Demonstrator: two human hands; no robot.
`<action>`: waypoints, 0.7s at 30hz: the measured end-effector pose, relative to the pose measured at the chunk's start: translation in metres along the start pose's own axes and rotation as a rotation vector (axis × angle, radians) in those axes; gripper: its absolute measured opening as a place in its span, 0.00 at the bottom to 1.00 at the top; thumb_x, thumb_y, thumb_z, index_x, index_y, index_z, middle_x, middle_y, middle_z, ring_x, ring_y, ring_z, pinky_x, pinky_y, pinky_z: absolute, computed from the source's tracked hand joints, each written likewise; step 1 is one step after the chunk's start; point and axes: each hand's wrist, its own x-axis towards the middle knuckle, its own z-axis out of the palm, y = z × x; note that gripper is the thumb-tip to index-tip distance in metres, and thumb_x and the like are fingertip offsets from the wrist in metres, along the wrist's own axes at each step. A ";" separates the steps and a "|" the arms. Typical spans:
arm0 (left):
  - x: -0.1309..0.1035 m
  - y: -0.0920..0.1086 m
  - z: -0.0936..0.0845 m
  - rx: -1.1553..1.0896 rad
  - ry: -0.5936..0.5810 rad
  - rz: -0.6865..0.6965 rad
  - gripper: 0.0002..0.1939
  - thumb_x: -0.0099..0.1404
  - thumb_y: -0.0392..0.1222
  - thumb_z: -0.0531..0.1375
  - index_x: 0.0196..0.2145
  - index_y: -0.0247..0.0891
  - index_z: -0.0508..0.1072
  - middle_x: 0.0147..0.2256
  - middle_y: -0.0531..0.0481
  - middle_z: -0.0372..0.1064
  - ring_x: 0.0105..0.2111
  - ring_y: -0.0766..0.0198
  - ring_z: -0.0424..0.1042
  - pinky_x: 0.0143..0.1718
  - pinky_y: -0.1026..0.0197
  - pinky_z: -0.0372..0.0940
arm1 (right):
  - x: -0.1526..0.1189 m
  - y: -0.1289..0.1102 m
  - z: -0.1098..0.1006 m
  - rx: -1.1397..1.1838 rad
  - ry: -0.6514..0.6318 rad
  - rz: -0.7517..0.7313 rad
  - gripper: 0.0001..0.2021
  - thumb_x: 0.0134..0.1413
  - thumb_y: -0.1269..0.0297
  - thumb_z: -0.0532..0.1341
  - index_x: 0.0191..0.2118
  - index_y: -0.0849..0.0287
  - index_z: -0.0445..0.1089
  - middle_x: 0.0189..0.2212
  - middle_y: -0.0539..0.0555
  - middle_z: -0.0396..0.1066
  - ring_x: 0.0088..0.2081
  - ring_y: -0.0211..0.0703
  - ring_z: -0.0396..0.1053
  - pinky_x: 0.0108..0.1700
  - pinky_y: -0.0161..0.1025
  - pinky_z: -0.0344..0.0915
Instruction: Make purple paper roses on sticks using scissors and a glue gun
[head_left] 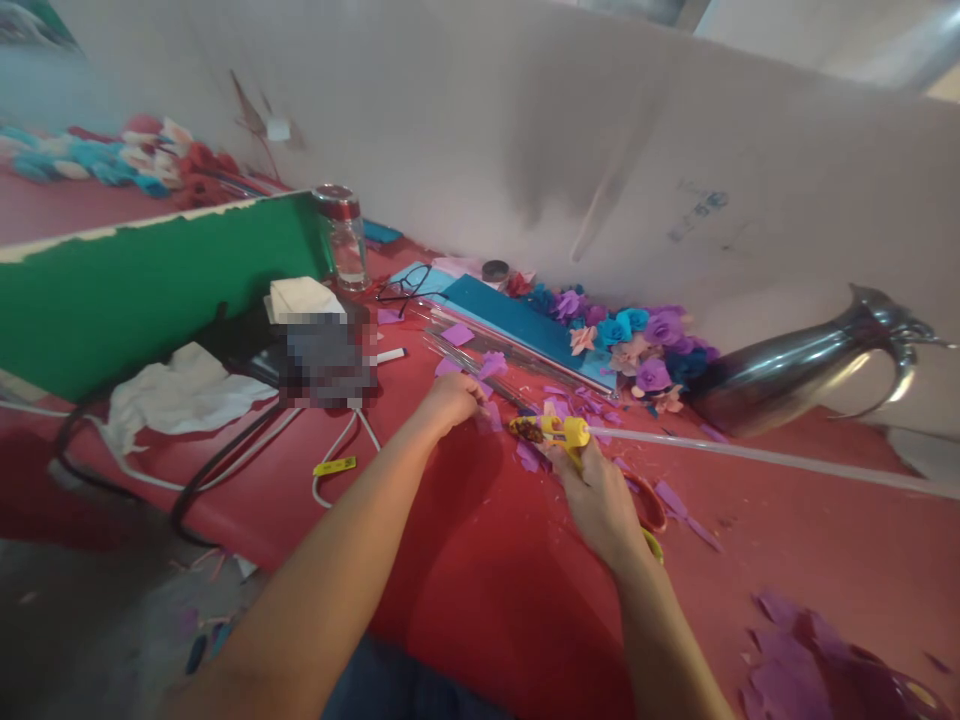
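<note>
My right hand (600, 500) is wrapped around a yellow hot glue gun (574, 433), its dark, crusted nozzle pointing left. A long clear glue stick (750, 452) runs out of the gun's back toward the right. Just left of the nozzle, my left hand (454, 402) is closed in a pinch, with a small piece of purple crepe paper (491, 416) at its fingertips; the exact grip is partly hidden. Purple paper scraps (529, 457) lie beneath and around the gun. Beside my right wrist, scissors with red and yellow-green handles (649, 503) are partly covered.
Paper flowers (652, 340) line the wall next to a metal jug (795, 365). Behind my hands lie a blue folder (510, 325) and eyeglasses (409, 288). A glass jar (347, 245), crumpled white cloth (184, 390) and cables (225, 450) occupy the left. More purple paper (787, 660) lies front right.
</note>
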 end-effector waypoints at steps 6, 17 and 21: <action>-0.001 0.001 0.000 -0.031 0.011 -0.031 0.08 0.39 0.29 0.67 0.15 0.38 0.71 0.16 0.54 0.65 0.21 0.66 0.62 0.25 0.61 0.56 | 0.000 -0.001 0.002 0.065 0.007 -0.008 0.18 0.60 0.55 0.49 0.46 0.62 0.67 0.33 0.62 0.76 0.37 0.55 0.73 0.32 0.39 0.58; -0.014 0.017 -0.008 -0.280 -0.063 -0.015 0.01 0.48 0.35 0.65 0.23 0.37 0.76 0.21 0.53 0.70 0.24 0.67 0.64 0.30 0.62 0.58 | 0.019 0.104 -0.058 0.518 0.238 0.458 0.19 0.47 0.45 0.56 0.24 0.58 0.69 0.14 0.55 0.68 0.19 0.48 0.67 0.23 0.40 0.60; -0.019 0.023 -0.004 -0.397 -0.079 0.076 0.07 0.50 0.39 0.65 0.29 0.37 0.79 0.25 0.52 0.74 0.27 0.65 0.68 0.35 0.61 0.61 | 0.018 0.157 -0.073 0.051 0.231 0.621 0.18 0.49 0.48 0.56 0.25 0.57 0.73 0.20 0.64 0.73 0.29 0.61 0.73 0.31 0.49 0.64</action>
